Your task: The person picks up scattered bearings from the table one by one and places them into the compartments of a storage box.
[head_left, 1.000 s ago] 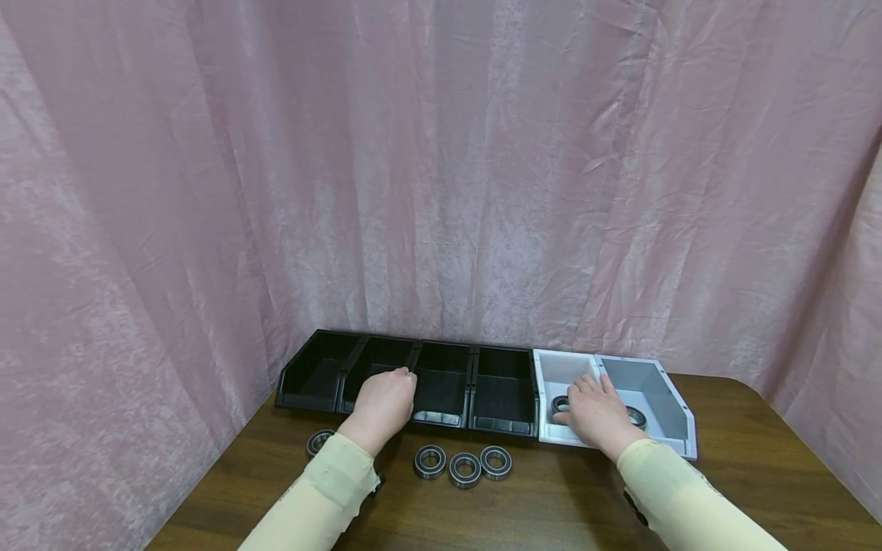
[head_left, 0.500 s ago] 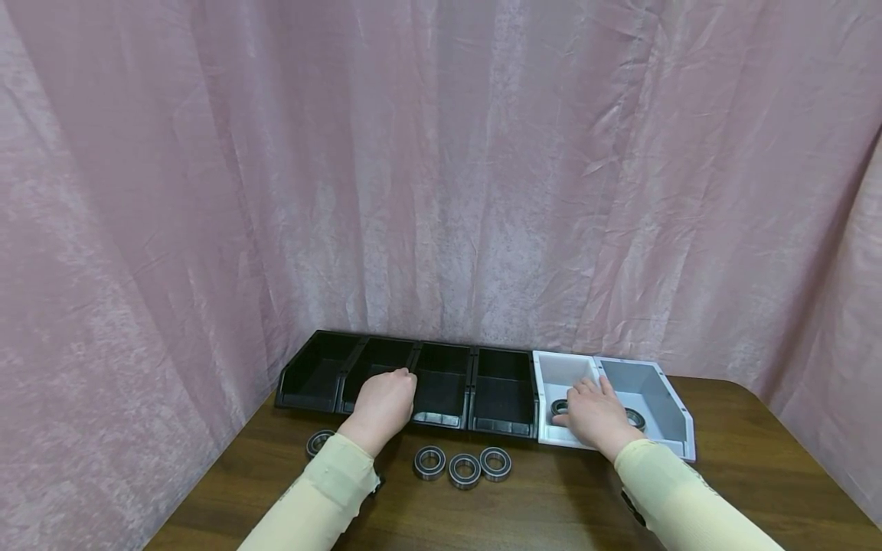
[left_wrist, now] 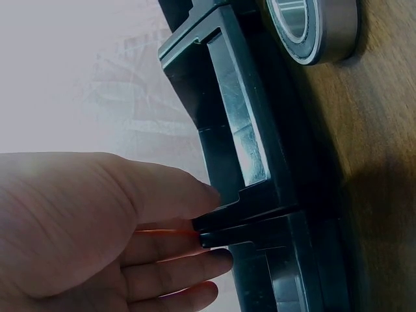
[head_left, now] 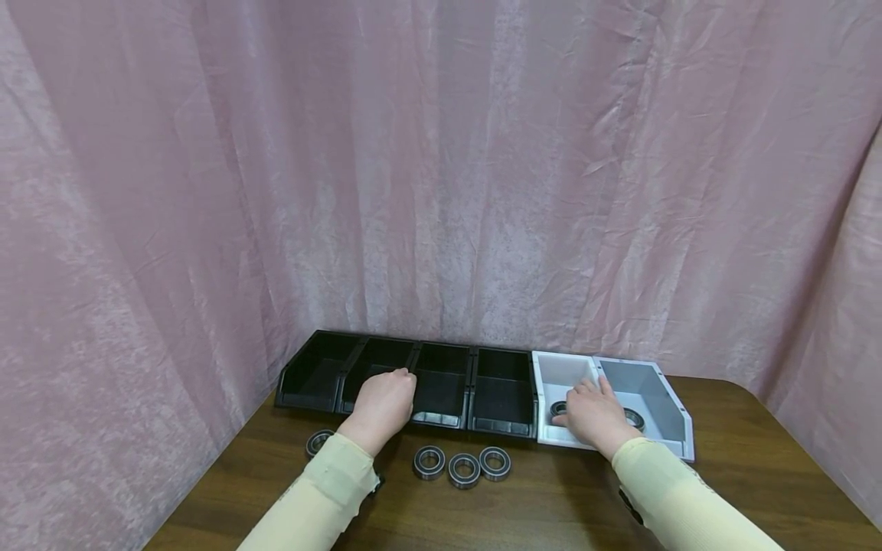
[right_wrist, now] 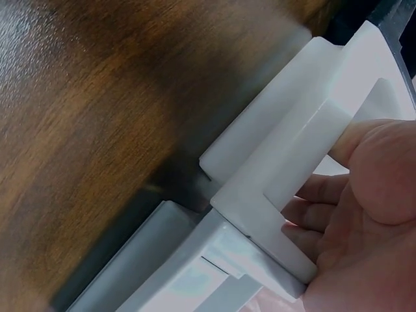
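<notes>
My left hand [head_left: 383, 402] pinches the adjoining front walls of two black bins [left_wrist: 227, 227], thumb on one side and fingers on the other. On the right, my right hand [head_left: 598, 417] reaches over the white bin [head_left: 565, 367], its fingers spread at the divider beside the grey-lined bin [head_left: 637, 375]. In the right wrist view those fingers [right_wrist: 312, 211] lie inside the white bin, partly hidden behind its front wall. A ball bearing [head_left: 556, 409] shows in the white bin by the thumb, another bearing [head_left: 635, 419] in the right-hand bin.
Three ball bearings [head_left: 464, 471] lie together on the wooden table [head_left: 537, 509] in front of the black bins. One more bearing [head_left: 317, 441] sits left of my left forearm, partly covered by it. Pink curtains [head_left: 441, 191] hang close behind the row of bins.
The two light-coloured bins and my right hand have shifted very slightly left and toward me. My left hand and the loose bearings stay practically where they were.
</notes>
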Demonstrator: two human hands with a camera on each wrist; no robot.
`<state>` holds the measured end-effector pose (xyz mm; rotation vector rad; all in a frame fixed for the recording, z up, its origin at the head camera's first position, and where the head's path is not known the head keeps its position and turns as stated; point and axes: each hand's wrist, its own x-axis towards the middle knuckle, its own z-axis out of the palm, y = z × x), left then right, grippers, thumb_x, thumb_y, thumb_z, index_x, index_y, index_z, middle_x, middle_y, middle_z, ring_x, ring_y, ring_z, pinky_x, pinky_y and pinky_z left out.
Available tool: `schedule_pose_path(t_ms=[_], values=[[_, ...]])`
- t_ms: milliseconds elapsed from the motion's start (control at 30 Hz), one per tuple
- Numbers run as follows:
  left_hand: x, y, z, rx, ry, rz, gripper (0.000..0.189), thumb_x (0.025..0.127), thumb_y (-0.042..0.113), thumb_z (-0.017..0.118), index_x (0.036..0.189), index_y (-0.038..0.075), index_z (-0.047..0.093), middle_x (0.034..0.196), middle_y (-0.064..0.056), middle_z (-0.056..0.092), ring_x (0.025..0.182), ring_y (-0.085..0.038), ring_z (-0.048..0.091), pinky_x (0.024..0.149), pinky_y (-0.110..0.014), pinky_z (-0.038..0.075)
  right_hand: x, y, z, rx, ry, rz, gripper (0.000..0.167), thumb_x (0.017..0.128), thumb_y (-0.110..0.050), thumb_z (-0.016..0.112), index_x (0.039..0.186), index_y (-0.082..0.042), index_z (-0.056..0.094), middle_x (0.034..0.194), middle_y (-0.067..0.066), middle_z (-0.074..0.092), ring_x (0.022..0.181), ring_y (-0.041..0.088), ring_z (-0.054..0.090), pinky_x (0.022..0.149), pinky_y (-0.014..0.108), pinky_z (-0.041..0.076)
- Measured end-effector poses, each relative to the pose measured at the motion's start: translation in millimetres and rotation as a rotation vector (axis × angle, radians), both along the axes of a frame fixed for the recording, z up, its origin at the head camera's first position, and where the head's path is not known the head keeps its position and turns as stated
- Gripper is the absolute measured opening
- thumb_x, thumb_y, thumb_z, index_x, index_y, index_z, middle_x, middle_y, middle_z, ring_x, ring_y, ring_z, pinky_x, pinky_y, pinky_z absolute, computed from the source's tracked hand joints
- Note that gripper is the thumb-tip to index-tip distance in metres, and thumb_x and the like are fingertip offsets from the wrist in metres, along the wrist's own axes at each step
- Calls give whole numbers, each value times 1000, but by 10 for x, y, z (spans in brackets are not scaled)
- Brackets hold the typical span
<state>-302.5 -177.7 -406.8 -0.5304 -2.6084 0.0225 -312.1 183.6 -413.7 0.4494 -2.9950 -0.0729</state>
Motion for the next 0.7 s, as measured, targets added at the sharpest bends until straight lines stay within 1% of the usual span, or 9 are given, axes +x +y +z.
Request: schedule_pose_path(t_ms=[100,233,333,467,700], values=[[4,-1,-3,-1,3,1,11,88,6,89,91,2,79,87,-11,75,66,-24,70,63,-40,64,-1,-3,7,3,-7,-1,45,100,-37,79,108,7,74,119,25,72,137,49,57,125,70,28],[2,2,1,-3,-2,7,10,88,6,89,91,3,80,87,-10,74,66,-23,70,63,-39,64,5,-11,14,5,-6,-2,41,100,-38,80,101,4,76,105,19,71,126,45,61,125,69,28],[-1,1,2,-1,-17,13,11,89,6,89,92,3,80,88,-10,75,67,-23,70,64,-39,64,2,-13,12,13,-9,-3,40,100,-38,79,96,1,77,99,15,70,120,42,62,125,69,28],[-10,-1,-3,2,-26,14,10,90,7,89,94,3,81,88,-10,75,67,-23,70,66,-39,65,-10,-21,10,27,-23,-13,39,101,-38,78,93,0,79,98,13,71,118,40,62,126,69,28],[-11,-8,-4,4,-1,0,9,90,5,88,91,3,80,86,-10,74,66,-23,70,64,-39,64,2,-41,47,31,-39,-23,38,101,-38,78,91,-2,80,98,11,72,117,38,61,126,69,26]])
